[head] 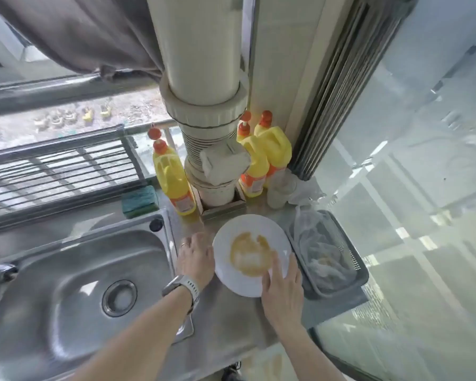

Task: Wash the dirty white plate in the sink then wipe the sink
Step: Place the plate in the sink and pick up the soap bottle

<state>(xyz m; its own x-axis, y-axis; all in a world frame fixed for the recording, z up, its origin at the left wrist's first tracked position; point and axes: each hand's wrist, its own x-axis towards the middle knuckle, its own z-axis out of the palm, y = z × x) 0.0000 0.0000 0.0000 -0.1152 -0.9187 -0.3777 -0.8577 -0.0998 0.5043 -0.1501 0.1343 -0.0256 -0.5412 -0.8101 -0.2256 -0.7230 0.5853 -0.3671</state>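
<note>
- Taking hold of the plate (252,257) is the step in hand: it sits on the steel counter (231,312) just right of the sink (66,270), a yellow-brown smear across its middle.
- The left hand (195,259) lies against the plate's left rim, fingers spread and flat; it touches the edge but does not look closed on it.
- The right hand (282,290) rests on the near right rim, one finger reaching over the smear; whether the thumb is hooked under the rim I cannot tell.
- The plate seems not yet lifted, so both hands read as open, about to grip.
- Left of the grip the sink basin looks dry, with no water running that I can see.
- Beyond the left hand, a green sponge (140,200) lies at the sink's far corner beside a yellow bottle (173,182).
- Right of the grip stands a grey tray (360,273) with crumpled plastic inside.
- By my reading nothing is done: washing and then wiping the sink both remain.
</note>
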